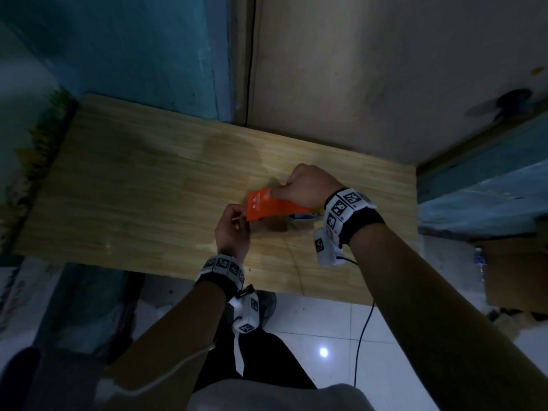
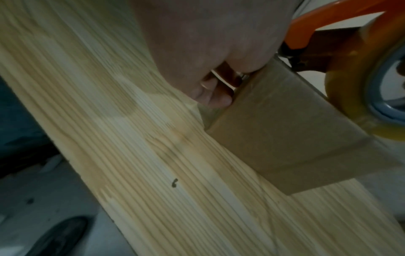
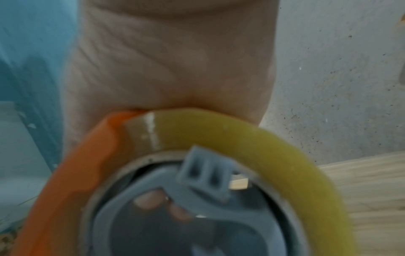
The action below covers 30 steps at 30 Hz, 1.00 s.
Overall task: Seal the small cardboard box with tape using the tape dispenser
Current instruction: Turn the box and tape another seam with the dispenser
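Note:
A small brown cardboard box (image 2: 285,135) lies on the wooden table (image 1: 133,188); in the head view only a dim strip of the box (image 1: 271,226) shows under the orange tape dispenser (image 1: 267,207). My right hand (image 1: 302,185) grips the dispenser from above, palm over the yellowish tape roll (image 3: 241,131) beside the orange frame (image 3: 72,164). My left hand (image 1: 234,223) holds the box's left end, with curled fingers (image 2: 217,97) against its side and the thumb on top. The tape roll (image 2: 346,90) sits over the box's far end. The box's top is hidden.
The table's near edge runs just below my wrists, with white floor tiles beyond it. A black cable (image 1: 364,336) hangs from my right wrist. A brown cardboard piece (image 1: 516,274) and a bottle (image 1: 479,262) stand at the right. Walls close the back.

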Tool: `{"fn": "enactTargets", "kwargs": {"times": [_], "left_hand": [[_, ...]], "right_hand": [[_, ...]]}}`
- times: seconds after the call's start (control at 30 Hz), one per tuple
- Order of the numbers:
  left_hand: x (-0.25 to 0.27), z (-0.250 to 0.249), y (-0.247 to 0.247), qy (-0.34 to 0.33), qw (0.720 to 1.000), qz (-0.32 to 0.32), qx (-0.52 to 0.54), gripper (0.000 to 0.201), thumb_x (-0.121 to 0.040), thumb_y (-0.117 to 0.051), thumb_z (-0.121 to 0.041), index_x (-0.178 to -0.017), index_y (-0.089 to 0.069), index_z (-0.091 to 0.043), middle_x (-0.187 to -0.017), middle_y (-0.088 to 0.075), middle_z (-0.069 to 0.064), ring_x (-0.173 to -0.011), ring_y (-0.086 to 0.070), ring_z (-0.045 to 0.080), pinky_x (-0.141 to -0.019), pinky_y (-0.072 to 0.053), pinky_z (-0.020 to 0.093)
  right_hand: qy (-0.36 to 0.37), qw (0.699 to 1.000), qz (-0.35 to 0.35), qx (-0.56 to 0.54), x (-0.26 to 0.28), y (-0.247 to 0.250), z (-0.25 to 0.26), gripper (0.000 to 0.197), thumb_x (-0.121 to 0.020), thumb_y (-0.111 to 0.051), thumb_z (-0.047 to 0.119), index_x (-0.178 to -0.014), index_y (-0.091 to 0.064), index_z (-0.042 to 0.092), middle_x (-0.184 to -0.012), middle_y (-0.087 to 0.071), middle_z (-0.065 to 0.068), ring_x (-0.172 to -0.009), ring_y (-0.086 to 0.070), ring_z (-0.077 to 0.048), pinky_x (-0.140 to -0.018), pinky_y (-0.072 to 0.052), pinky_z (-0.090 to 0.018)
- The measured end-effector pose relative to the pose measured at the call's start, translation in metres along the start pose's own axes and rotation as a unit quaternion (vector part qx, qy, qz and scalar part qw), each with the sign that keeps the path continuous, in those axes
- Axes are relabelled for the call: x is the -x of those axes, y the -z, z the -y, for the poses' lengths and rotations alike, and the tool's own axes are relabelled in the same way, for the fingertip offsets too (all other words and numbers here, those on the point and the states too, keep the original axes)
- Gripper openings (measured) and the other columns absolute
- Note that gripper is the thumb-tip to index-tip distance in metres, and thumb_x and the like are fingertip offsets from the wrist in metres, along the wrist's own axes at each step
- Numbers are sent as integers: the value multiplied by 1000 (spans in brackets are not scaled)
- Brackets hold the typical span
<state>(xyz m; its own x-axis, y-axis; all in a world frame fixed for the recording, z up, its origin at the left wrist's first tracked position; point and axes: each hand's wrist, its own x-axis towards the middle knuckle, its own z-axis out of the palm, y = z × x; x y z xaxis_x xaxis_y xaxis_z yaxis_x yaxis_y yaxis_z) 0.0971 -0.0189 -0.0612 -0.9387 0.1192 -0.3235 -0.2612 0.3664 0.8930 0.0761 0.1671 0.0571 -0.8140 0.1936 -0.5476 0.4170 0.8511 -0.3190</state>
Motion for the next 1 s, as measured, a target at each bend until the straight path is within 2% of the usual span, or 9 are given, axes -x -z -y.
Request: {"fn": "enactTargets", "kwargs": {"times": [0.1, 0.17, 0.23, 0.3, 0.43, 0.57, 0.7, 0.87, 1.0], "left_hand": [[-5, 4, -3, 101, 986, 27, 132, 16, -96, -51, -7, -85, -60, -14, -87, -63, 6, -81, -58, 21, -66, -48, 31], [-11, 4, -2, 126, 982, 30, 140, 15, -96, -53, -9, -85, -61, -15, -88, -64, 9, -81, -59, 24, -66, -48, 34], [-13, -1, -3, 99, 986, 37, 129, 12, -97, -51, -8, -97, -63, -11, -93, -65, 9, -85, -60, 25, -65, -49, 30], [-13, -8, -3, 56, 990, 37, 125, 23, -101, -44, -14, -113, -62, -6, -101, -65, 9, -89, -62, 23, -66, -52, 24], [-5, -15, -5, 56, 981, 61, 174, 37, -105, -34, -29, -123, -60, -10, -114, -64, 10, -101, -62, 23, -81, -53, 35], [-4, -14, -6, 37, 981, 88, 170, 32, -105, -32, -30, -125, -51, -13, -116, -58, 12, -100, -59, 23, -70, -53, 26], [-6, -16, -5, 18, 984, 102, 148, 30, -106, -31, -21, -127, -48, -6, -104, -57, 6, -85, -57, 9, -59, -50, 11], [-7, -13, 0, -17, 983, 154, 98, 28, -101, -40, -36, -125, -52, -31, -114, -63, 1, -103, -62, 24, -84, -54, 44], [-4, -11, -3, 3, 975, 192, 112, 24, -101, -41, -32, -121, -53, -34, -114, -62, 1, -106, -61, 22, -94, -51, 50]], "right_hand": [[1, 1000, -2, 4, -1, -1, 0, 60, -73, -59, 77, -64, -52, 18, -66, -57, -2, -65, -59, -20, -57, -38, -29], [0, 1000, -4, 8, -1, -2, -1, 60, -73, -59, 77, -64, -52, 18, -66, -56, -1, -65, -59, -21, -57, -38, -29], [0, 1000, -7, 4, -1, -2, -2, 60, -74, -59, 76, -62, -51, 17, -62, -54, -2, -62, -58, -21, -56, -38, -30], [-4, 1000, -6, -5, -1, -2, -2, 59, -72, -60, 76, -62, -50, 19, -61, -53, -1, -62, -58, -21, -56, -38, -29], [-9, 1000, -5, -14, -1, -3, -4, 59, -72, -60, 76, -62, -49, 19, -63, -54, -1, -65, -59, -21, -57, -38, -30], [-2, 1000, -2, -9, -1, -1, -3, 61, -73, -59, 76, -60, -50, 17, -59, -52, -1, -60, -56, -21, -56, -38, -30], [-2, 1000, 13, -8, 1, 3, -2, 60, -78, -61, 73, -61, -45, 18, -58, -49, -1, -55, -50, -19, -53, -34, -29], [3, 1000, 31, 2, 3, 9, -5, 58, -79, -59, 73, -63, -48, 18, -61, -50, -1, -56, -51, -19, -54, -35, -28], [4, 1000, 18, 5, 4, 6, -12, 56, -77, -59, 73, -66, -51, 20, -67, -57, -2, -65, -58, -21, -57, -39, -28]]}}
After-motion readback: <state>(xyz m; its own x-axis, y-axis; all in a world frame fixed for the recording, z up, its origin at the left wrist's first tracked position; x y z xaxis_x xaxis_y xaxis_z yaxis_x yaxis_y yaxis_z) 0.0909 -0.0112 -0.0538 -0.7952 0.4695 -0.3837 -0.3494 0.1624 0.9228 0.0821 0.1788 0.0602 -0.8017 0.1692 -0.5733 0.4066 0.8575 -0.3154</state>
